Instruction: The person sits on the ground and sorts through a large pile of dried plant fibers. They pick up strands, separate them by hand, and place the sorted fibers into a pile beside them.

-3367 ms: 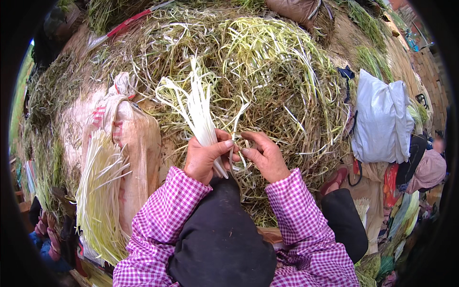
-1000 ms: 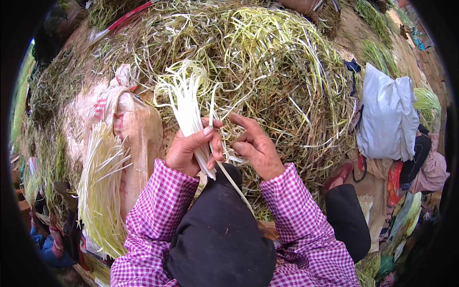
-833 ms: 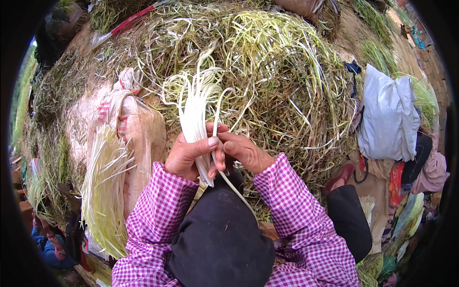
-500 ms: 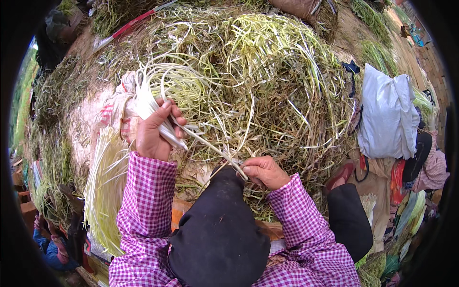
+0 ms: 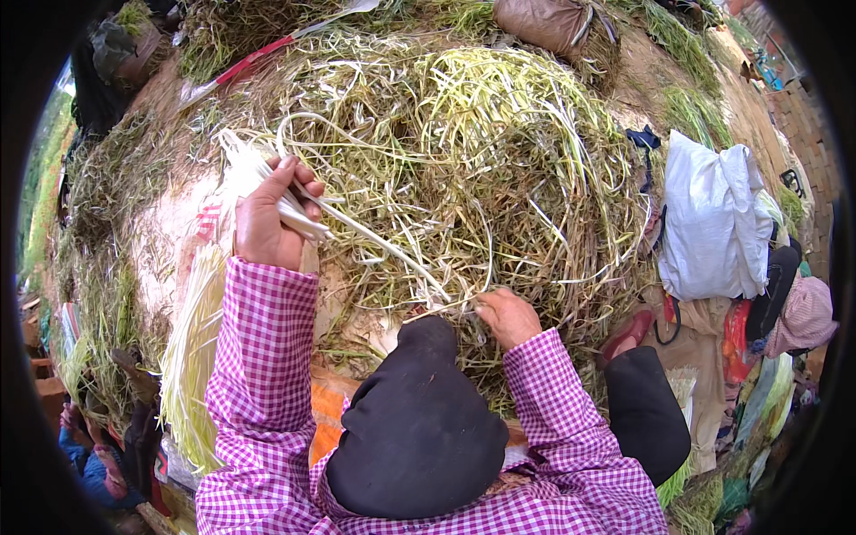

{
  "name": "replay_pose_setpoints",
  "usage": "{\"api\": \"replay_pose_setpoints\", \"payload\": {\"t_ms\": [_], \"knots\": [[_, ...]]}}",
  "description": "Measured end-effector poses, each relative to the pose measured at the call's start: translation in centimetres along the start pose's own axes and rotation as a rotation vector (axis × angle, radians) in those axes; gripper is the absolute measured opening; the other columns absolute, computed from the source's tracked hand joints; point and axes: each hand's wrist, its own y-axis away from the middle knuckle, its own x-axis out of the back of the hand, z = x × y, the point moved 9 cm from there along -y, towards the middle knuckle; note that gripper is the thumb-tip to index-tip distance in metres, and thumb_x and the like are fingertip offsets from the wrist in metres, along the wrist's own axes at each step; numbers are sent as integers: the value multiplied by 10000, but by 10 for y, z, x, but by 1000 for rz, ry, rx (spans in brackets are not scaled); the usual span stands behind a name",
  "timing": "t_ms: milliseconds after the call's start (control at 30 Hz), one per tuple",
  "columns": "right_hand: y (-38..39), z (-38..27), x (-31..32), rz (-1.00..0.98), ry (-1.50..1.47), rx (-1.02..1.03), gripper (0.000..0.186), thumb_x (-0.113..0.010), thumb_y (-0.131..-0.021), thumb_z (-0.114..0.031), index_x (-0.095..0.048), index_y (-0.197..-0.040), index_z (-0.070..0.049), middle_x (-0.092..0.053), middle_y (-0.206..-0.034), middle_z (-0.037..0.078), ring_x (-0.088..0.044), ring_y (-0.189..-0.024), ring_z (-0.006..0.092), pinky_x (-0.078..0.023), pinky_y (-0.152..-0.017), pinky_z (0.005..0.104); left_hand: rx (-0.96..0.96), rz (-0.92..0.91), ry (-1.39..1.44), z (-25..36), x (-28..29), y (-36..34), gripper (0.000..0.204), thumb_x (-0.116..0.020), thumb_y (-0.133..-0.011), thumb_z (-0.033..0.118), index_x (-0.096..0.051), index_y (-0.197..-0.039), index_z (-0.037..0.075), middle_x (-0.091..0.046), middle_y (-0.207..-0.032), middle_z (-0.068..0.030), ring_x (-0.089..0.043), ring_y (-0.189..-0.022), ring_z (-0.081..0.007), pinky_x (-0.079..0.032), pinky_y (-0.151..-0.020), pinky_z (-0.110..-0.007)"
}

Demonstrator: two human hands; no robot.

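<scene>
My left hand [image 5: 272,218] is closed round a bunch of long white stalks [image 5: 241,169] that look like blanched chives. One stalk [image 5: 383,243] sticks out of this bunch and slants down to the right, its end close to my knee. Lower and to the right, my right hand [image 5: 508,318] pinches a thin, yellowish-brown withered leaf [image 5: 439,310] between thumb and fingers. Beneath both hands spreads a wide heap of trimmed leaves [image 5: 526,223], brown and tangled, with fresher yellow-green ones [image 5: 499,85] on its far side.
Left of my left forearm lies a thick pile of pale yellow chives [image 5: 192,366]. A stuffed white sack [image 5: 718,214] is at the right, near a red shoe [image 5: 629,332]. A brown sack [image 5: 544,25] lies at the far edge. Another person's blue clothing [image 5: 102,468] shows at lower left.
My left hand has moved left and up with the bunch. My right hand has let go of the slanting stalk's end and shifted slightly right, with a withered leaf in its fingers.
</scene>
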Motion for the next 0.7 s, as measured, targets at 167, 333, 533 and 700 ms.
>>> {"api": "replay_pose_setpoints", "payload": {"t_ms": [167, 333, 533, 700], "knots": [[12, -50, 36, 27, -1014, 255, 457, -494, -905, -371, -533, -1180, -7, -606, -1047, 116, -614, -812, 187, -503, -660, 278, 147, 4, 35, -51, -21, 17, 143, -539, -868, 75, -462, -988, 67, -565, -759, -94, -578, -626, -210, -461, -402, -252], [11, -91, 36, -175, -1289, 263, 454, -543, -888, -333, -505, -1172, 19, -611, -944, 118, -634, -655, 159, -489, -513, 224, 167, -173, 85, -85, -44, 39, 137, -581, -842, 80, -501, -951, 56, -591, -763, -100, -621, -692, -242, -491, -438, -259], [1, -86, 27, -24, -1474, 225, 222, -582, -868, -184, -566, -1006, -10, -611, -759, 59, -578, -536, 99, -409, -402, 185, 241, -389, 75, -105, -59, 71, 163, -606, -824, 99, -525, -958, 51, -610, -798, -122, -635, -820, -290, -534, -528, -296], [6, -60, 28, 137, -1559, 13, 77, -531, -864, -92, -540, -801, -49, -519, -602, -7, -484, -418, 60, -325, -332, 173, 196, -399, 87, -95, -64, 77, 163, -607, -825, 106, -530, -957, 51, -602, -792, -130, -631, -802, -301, -532, -554, -337]]}}
